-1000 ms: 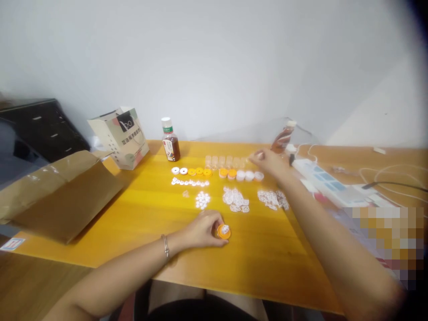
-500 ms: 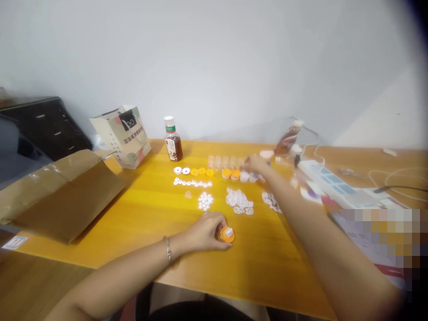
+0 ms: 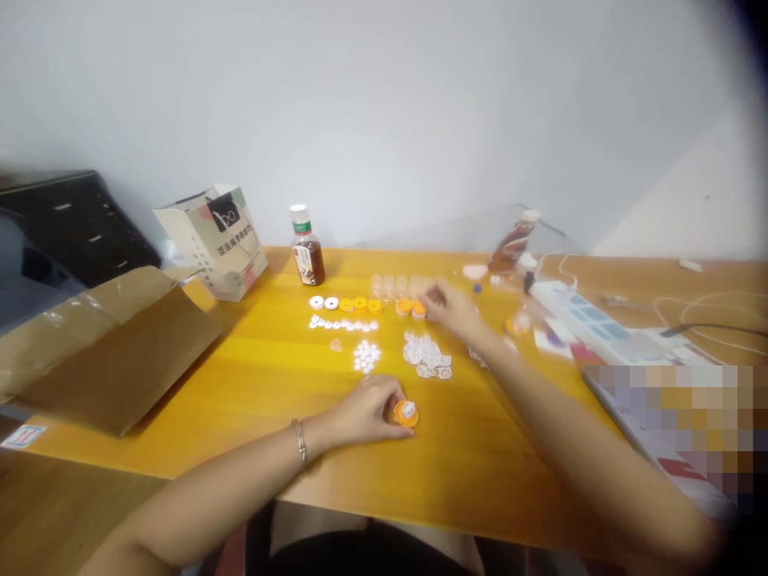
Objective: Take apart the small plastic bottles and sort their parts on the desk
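My left hand [image 3: 378, 408] is closed around the side of a small orange round cap-like part [image 3: 406, 414] on the table, with a white toothed piece [image 3: 409, 409] on its top. Farther back, my right hand [image 3: 451, 308] has its fingers bent together beside two orange round parts [image 3: 404, 307]; anything between its fingertips is hidden. To their left, a row holds white rings [image 3: 316, 303] and yellow rings [image 3: 360, 304]. Clear cylinders [image 3: 389, 286] stand behind. Nearer lie a line of small white pieces [image 3: 343, 325], a heap of white discs [image 3: 366, 356] and white spoked wheels [image 3: 423, 352].
A brown paper bag [image 3: 120, 352] and a printed gift bag [image 3: 216, 248] are at the left. Two drink bottles, one upright [image 3: 308, 252] and one tilted [image 3: 510, 246], stand at the back. A white power strip [image 3: 582, 320] with cables lies right.
My right hand has moved left along the back row, to beside the orange parts. A blue piece and an orange part at the right have come into sight. My left hand keeps its hold.
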Available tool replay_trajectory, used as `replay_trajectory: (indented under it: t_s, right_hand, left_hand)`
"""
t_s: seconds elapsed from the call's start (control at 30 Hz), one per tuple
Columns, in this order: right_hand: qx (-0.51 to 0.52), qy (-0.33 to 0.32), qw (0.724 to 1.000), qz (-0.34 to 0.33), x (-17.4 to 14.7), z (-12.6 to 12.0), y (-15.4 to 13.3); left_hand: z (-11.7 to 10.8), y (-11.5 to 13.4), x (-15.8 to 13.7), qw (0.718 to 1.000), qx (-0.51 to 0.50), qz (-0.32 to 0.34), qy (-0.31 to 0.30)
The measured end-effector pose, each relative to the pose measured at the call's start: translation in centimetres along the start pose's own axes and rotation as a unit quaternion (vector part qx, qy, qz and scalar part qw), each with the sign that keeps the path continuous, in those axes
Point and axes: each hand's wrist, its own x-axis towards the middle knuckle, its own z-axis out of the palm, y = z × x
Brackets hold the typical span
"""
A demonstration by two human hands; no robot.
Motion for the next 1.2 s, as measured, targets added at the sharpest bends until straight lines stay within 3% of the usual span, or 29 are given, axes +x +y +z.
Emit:
replay_trajectory:
  t_s: [0.17,0.27,0.57,0.9,1.07,1.2]
  right_hand:
    - [0.117,-0.120,0.971,-0.169,-11.0,2.3,-1.2]
    - [0.143,-0.142,0.959,-0.198,-13.7,3.4,-0.6]
    - [0.170,-0.108,0.962,-0.182,-13.4,4.2,0.2]
    - [0.085,-0.030,0.964,-0.251,-14.0,4.2,0.1]
    - [0.159,0.070,0.962,-0.210,-14.3,4.1,-0.2]
    - [0.193,0.019,0.956,-0.222,-14.4,4.3,-0.6]
  left_hand:
    - [-0.2,0.2,0.0,1.000,0.011,0.001,-0.004]
    - [-0.3,0.4,0.0,0.999,0.023,0.029,-0.006]
    - [0.1,0.4,0.1,0.999,0.009,0.034,0.007]
    - [0.3,0.5,-0.1,0.999,0.006,0.041,0.006]
    - [0.4,0.6,0.0,0.999,0.025,0.035,0.010]
    - [0.4,0.7,-0.1,0.998,0.041,0.043,0.016]
